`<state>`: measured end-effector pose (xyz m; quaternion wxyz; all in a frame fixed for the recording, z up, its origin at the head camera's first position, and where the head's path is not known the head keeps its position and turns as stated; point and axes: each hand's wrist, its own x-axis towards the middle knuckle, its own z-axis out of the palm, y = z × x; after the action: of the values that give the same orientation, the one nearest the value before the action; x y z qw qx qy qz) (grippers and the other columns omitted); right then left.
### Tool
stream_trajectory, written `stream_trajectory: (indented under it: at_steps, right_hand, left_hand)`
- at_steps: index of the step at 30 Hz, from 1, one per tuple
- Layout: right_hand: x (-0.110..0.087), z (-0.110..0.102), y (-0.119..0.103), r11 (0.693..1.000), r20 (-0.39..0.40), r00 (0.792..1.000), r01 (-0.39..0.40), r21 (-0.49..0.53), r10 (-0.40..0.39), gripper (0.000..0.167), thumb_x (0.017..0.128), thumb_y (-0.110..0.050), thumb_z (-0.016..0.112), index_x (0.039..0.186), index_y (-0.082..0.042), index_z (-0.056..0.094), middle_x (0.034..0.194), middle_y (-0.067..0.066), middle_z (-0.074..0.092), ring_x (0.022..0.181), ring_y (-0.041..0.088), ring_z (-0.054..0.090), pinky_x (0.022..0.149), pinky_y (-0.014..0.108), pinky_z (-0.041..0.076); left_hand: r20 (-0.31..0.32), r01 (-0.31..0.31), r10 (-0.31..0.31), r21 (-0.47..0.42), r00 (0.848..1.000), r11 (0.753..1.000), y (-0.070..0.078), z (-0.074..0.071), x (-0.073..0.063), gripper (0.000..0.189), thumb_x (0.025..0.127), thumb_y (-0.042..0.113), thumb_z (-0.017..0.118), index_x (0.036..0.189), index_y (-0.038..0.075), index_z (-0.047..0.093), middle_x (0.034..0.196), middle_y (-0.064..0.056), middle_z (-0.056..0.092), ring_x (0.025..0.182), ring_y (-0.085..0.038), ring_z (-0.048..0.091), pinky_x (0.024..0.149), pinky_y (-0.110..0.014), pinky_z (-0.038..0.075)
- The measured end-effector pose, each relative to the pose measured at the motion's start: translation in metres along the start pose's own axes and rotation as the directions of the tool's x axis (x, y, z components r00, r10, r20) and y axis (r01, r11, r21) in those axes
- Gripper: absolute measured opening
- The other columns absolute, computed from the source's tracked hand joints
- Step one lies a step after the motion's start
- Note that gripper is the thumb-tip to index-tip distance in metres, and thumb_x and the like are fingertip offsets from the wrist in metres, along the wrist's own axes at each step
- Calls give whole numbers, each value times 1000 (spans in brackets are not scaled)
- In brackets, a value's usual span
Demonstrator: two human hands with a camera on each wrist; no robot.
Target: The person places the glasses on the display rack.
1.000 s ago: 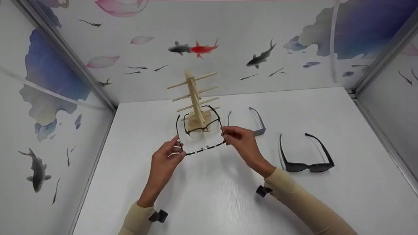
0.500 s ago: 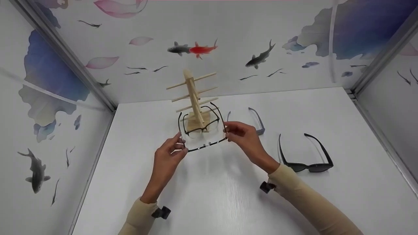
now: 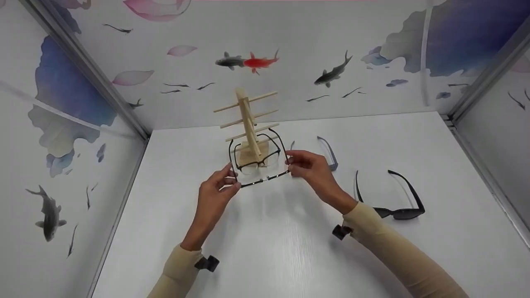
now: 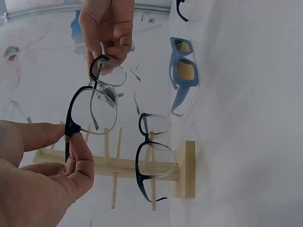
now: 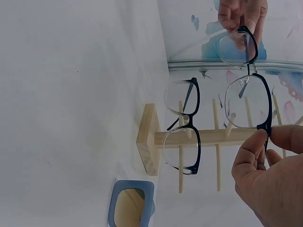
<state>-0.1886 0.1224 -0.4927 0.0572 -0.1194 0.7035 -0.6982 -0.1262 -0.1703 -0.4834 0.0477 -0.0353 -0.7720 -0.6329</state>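
Note:
A pair of black-topped, clear-lens eyeglasses (image 3: 265,179) is held up between both hands, its temples pointing toward the wooden display stand (image 3: 247,120). My left hand (image 3: 215,192) pinches the left hinge end between thumb and fingers. At the other hinge, my right hand (image 3: 312,171) grips the frame likewise. In the right wrist view the held eyeglasses (image 5: 271,101) show both lenses and the metal bridge. A second, similar pair of eyeglasses (image 5: 195,118) rests on the lowest peg of the stand, just beyond the held pair.
Blue-framed sunglasses (image 4: 182,71) lie on the white table (image 3: 269,256) right of the stand, partly behind my right hand in the head view. Black sunglasses (image 3: 405,213) lie nearer on the right, partly covered by the right forearm. Printed panels (image 3: 281,25) enclose the table.
Both hands have moved forward and slightly right with the eyeglasses, bringing them closer to the stand. The temple tips now reach beside the lower pegs. The other glasses stay put.

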Motion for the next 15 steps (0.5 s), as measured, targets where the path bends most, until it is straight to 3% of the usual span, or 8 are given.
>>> stream_trajectory:
  at_steps: [5, 15]
  right_hand:
    - [3, -2, 1, 1000, 13, 1000, -4, -30, 5, 42, 102, 1, 72, 143, -2, 71, 126, 23, 71, 114, 29, 70, 91, 27, 63]
    - [11, -5, -3, 999, 32, 999, -10, -48, 12, 40, 103, 0, 71, 143, -2, 71, 124, 20, 72, 117, 32, 68, 92, 25, 61]
  left_hand:
    - [-5, 20, -20, -19, 1000, 1000, -1, 2, 3, 63, 100, -2, 77, 159, 0, 55, 126, -14, 69, 118, -32, 71, 99, -26, 61]
    - [-8, 54, -54, 12, 999, 998, 0, 1, 9, 62, 101, 2, 76, 160, 2, 56, 125, -13, 69, 114, -23, 73, 94, -23, 61]
